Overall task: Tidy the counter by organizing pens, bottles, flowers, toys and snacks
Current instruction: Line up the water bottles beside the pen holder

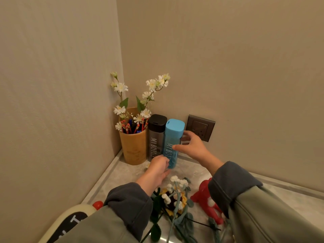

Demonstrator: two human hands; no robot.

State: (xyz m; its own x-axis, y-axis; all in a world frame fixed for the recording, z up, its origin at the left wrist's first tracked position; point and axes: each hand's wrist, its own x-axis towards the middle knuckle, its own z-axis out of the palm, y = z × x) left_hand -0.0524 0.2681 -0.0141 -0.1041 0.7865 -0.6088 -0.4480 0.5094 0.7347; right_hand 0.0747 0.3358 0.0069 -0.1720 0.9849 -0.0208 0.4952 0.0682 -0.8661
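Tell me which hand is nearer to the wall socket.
Right. The right hand grips the blue bottle just below and in front of the wall socket; the left hand holds the bottle's base, lower and further left.

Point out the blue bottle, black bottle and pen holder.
blue bottle (pixel 175 128): head view, on its cap.
black bottle (pixel 157 122): head view, on its cap.
pen holder (pixel 134 148): head view, on its front wall.

Corner packed: wooden holder (pixel 135 148) and black bottle (pixel 155 137) block 9 o'clock of the blue bottle (pixel 172 137), wall (pixel 228 67) behind. Knitted flowers (pixel 175 195) and red toy (pixel 205 197) crowd 6 o'clock. Bare surface (pixel 298 200) open toward 4 o'clock.
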